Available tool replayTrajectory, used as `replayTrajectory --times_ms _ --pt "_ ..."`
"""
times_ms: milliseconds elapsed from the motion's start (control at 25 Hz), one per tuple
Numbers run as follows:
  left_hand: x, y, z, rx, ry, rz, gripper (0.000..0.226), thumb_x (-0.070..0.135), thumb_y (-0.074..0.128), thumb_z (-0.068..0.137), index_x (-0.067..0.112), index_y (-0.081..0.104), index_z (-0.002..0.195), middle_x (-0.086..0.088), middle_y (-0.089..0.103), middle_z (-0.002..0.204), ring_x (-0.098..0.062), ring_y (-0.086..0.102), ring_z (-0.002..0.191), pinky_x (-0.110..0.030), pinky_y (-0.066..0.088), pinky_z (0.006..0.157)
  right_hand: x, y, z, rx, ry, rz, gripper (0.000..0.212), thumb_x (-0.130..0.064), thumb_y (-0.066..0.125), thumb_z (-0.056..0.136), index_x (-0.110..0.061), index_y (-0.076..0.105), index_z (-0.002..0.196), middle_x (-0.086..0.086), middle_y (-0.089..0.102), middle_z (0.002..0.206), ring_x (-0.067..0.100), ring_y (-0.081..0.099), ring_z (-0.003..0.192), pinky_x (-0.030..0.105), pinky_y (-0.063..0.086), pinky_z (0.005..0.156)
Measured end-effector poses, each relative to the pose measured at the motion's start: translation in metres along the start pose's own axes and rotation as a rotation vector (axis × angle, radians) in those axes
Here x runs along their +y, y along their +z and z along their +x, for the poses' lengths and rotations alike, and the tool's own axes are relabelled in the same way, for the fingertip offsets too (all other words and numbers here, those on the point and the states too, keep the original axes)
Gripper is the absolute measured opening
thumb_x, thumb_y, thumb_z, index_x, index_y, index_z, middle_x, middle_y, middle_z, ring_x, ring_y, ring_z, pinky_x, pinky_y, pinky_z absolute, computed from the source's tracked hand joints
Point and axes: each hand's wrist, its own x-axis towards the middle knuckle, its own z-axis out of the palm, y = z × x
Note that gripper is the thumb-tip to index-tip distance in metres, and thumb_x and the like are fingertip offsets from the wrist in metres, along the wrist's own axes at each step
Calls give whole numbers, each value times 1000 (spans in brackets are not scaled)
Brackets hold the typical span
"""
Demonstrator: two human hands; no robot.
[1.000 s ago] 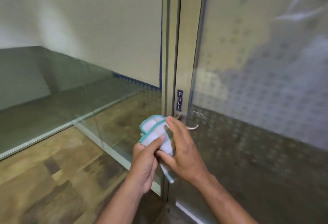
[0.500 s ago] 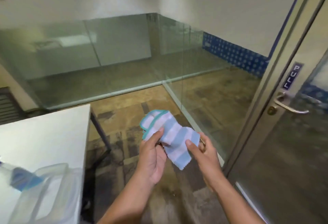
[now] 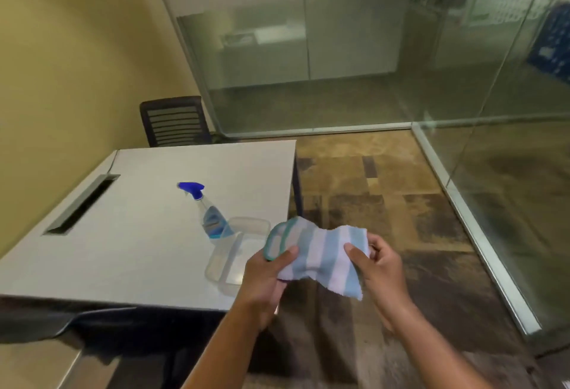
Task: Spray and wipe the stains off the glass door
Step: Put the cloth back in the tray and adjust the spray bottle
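Observation:
A blue-and-white striped cloth (image 3: 320, 254) with a teal hem is stretched between both hands, held in the air just off the table's right edge. My left hand (image 3: 262, 285) pinches its left end and my right hand (image 3: 381, 271) pinches its right end. A clear spray bottle (image 3: 208, 214) with a blue trigger head stands on the grey table (image 3: 138, 234), left of the cloth and beyond my left hand. The glass door is out of view.
A clear plastic tub (image 3: 237, 253) sits at the table's near right corner, partly behind my left hand. A black chair (image 3: 174, 120) stands behind the table by the yellow wall. Glass partitions (image 3: 354, 55) run along the back and right over patterned carpet.
My view has swung left, away from the door with the PULL sign, to the table. The bunched cloth has been spread out between both hands.

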Motion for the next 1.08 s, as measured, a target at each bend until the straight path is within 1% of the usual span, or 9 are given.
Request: replayTrajectory --times_ms 120,200,360,480,640,720,800,920,1080 --pt "13 -85 15 0 -71 121 56 37 90 83 21 70 133 -3 82 124 -24 78 115 -35 66 90 19 80 8 -48 41 -97 21 -23 79 96 -27 69 114 -1 77 110 19 75 97 38 64 78" --pt "24 -137 38 83 -99 219 58 34 93 84 17 69 135 -6 81 124 -27 77 115 -41 66 96 31 136 14 -45 60 -140 18 -17 79 96 -26 67 107 1 77 110 16 73 92 34 61 75" --pt "35 -220 97 182 -129 384 30 21 89 89 10 78 114 -1 83 94 -10 78 77 -22 59 60 58 231 36 -34 140 -223 27 -12 76 98 -11 65 123 11 74 119 23 72 99 42 63 86" --pt "27 -256 131 154 -138 440 16 16 87 90 12 79 103 5 81 82 -1 74 62 -13 51 51 78 274 51 14 204 -268 43 -11 75 99 -8 56 138 14 70 128 31 71 111 48 62 95" --pt "3 -267 161 106 -126 695 7 20 78 95 16 74 99 3 74 89 -18 71 82 -18 45 59 104 297 56 35 183 -459 56 -7 81 91 -13 53 138 11 67 130 30 67 115 36 55 88" --pt "-9 -266 170 75 -68 906 12 25 74 97 16 67 92 5 64 81 -20 64 82 -14 36 57 117 299 56 -28 123 -617 60 -7 81 89 -16 52 141 5 61 130 24 62 114 28 46 87" --pt "-20 -263 176 69 -40 1071 19 32 70 100 15 65 96 0 59 90 -21 59 87 -15 40 63 128 296 59 -89 80 -772 64 -10 77 92 -17 48 149 6 52 132 25 58 117 26 42 90" --pt "-38 -265 181 112 -44 1337 37 45 65 103 14 70 121 -8 59 120 -27 61 110 -36 56 90 145 291 66 -185 27 -978 64 -16 71 98 -20 41 154 11 51 137 29 60 123 31 49 94" --pt "-52 -271 187 121 -14 1480 43 52 64 102 20 66 130 -5 55 141 -25 58 124 -38 55 101 160 287 80 -283 -127 -1386 67 -41 63 103 -22 32 160 6 52 148 28 55 130 42 48 104"
